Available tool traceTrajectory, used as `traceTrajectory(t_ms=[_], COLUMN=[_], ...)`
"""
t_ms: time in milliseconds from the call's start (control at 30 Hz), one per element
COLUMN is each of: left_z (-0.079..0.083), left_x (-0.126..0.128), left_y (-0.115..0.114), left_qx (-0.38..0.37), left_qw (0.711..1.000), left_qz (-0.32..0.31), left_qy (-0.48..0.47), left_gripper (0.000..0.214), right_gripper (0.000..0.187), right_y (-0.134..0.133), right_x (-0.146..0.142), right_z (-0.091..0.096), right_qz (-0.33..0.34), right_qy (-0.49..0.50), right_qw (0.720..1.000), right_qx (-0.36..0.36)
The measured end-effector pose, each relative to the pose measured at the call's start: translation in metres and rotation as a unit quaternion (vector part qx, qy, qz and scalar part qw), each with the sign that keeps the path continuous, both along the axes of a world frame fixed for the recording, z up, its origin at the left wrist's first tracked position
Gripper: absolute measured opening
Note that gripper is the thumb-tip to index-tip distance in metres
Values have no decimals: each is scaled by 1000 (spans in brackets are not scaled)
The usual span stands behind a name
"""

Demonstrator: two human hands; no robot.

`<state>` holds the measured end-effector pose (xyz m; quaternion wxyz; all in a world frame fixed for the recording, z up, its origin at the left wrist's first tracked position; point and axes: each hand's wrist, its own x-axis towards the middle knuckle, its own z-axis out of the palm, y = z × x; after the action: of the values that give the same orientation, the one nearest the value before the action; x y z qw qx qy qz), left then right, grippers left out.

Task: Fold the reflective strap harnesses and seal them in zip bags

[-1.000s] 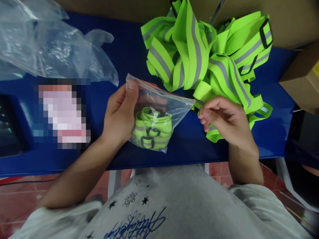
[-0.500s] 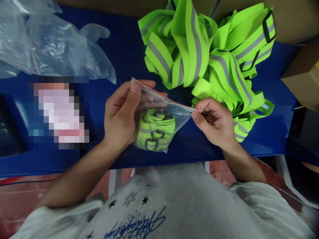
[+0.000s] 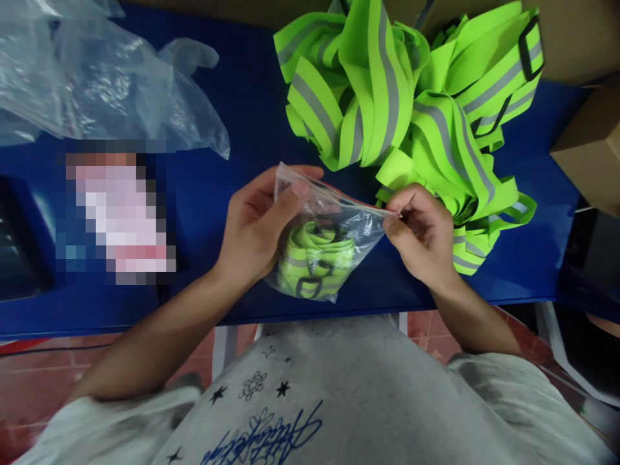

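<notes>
A clear zip bag [image 3: 361, 236] with a red line along its seal hangs between my two hands. Inside it lies a rolled neon-yellow reflective strap [image 3: 317, 252] with black buckles. My left hand [image 3: 264, 226] grips the bag near its left top corner, thumb in front and fingers behind the plastic. At the other end of the seal, my right hand [image 3: 421, 236] pinches the right corner between thumb and forefinger. Just beyond that hand lies a loose pile of neon-yellow reflective straps [image 3: 394, 90] with grey stripes and black buckles.
Clear plastic bags [image 3: 111, 77] lie at the back left of the blue table [image 3: 252, 97]. In front of them is a pixelated pinkish item [image 3: 121, 219]. A dark object [image 3: 19, 239] sits at the left edge, a cardboard box [image 3: 591, 142] at the right.
My left hand has slid right along the bag's seal, closer to my right hand. The bag with its rolled strap has shifted right and its top edge has slackened.
</notes>
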<state>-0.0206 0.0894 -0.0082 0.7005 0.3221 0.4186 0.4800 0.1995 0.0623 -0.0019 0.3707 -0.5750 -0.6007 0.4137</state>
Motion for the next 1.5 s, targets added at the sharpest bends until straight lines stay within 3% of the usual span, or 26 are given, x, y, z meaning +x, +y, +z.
traceTrajectory(t_ms=[133, 267, 433, 700, 933, 1233, 1500], left_z=[-5, -6, -5, -11, -11, -7, -3], left_x=[-2, -1, 0, -4, -4, -3, -7], left_y=[-1, -3, -4, -3, -5, -4, -5], left_qx=[0, 10, 8, 89, 183, 200, 148], left_qw=[999, 999, 995, 983, 963, 956, 955], left_qz=[7, -22, -64, -2, -26, -38, -124], left_qy=[49, 33, 79, 162, 198, 213, 223], left_gripper=[15, 15, 31, 22, 21, 20, 17], right_gripper=[22, 19, 25, 22, 10, 10, 4], right_y=[1, 1, 1, 3, 1, 0, 0], right_x=[-1, -3, -4, -3, -4, -4, -6], right_z=[0, 2, 3, 1, -4, -4, -5], right_qz=[14, 45, 36, 52, 81, 94, 123], right_qy=[22, 22, 27, 62, 69, 42, 22], right_qw=[1000, 998, 998, 997, 994, 994, 992], right_qx=[-2, -24, -32, -19, 19, 34, 36])
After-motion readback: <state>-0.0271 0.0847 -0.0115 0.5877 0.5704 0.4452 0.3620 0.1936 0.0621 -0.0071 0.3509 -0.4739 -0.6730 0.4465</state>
